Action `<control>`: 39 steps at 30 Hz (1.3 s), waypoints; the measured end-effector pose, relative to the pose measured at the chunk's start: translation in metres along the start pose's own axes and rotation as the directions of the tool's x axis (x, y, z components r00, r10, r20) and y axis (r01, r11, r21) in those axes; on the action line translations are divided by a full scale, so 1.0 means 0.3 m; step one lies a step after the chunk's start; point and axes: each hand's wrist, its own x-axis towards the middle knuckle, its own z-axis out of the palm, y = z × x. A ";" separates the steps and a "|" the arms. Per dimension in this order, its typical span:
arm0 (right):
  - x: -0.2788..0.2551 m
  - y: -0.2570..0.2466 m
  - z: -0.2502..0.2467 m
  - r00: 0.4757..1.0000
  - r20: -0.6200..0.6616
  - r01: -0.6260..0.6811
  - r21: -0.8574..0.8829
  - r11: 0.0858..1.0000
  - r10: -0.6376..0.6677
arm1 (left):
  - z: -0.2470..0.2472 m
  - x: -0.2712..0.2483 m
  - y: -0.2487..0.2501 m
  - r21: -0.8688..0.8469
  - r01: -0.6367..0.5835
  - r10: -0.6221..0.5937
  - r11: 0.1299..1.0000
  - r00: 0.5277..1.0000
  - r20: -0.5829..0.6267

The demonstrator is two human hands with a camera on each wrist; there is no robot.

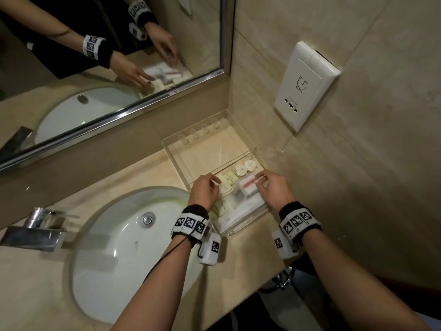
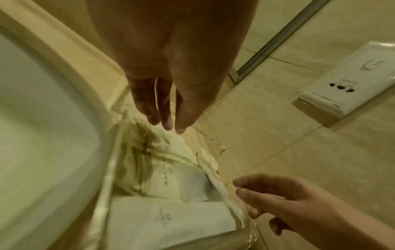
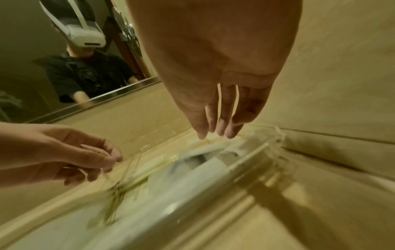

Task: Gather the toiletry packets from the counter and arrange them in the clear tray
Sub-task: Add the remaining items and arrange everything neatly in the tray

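The clear tray [image 1: 173, 157] sits in the counter's corner against the wall. Its near half holds the packets: pale yellow sachets [image 1: 226, 180], two round white items [image 1: 245, 166], flat white packets [image 1: 241, 211], and a white packet with a red stripe [image 1: 247, 187] on top. My left hand [image 1: 211, 181] hovers over the tray's left side with relaxed fingers [image 2: 167, 122], holding nothing. My right hand [image 1: 261, 179] hangs over the striped packet, its fingers [image 3: 221, 129] nearly straight and empty; whether they touch it I cannot tell. The tray's far half is bare.
A white sink basin [image 1: 119, 254] lies left of the tray, with a chrome faucet [image 1: 35, 225] at its left. A mirror [image 1: 107, 56] runs along the back wall. A white wall socket [image 1: 303, 87] hangs above the tray. The counter's front edge [image 1: 262, 280] is close.
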 end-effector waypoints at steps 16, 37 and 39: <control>-0.116 -0.034 0.071 0.961 0.265 0.191 -0.449 0.873 -0.074 | 0.077 -0.218 -0.060 0.029 -0.096 0.095 0.995 0.994 0.047; -0.032 -0.006 0.021 0.960 0.276 0.073 -0.377 0.923 0.036 | 0.146 -0.080 0.117 0.344 -0.314 0.146 0.885 0.889 0.435; -0.035 -0.009 0.012 0.959 0.282 0.067 -0.363 0.930 0.041 | 0.130 -0.070 0.103 0.277 -0.306 0.168 0.911 0.887 0.430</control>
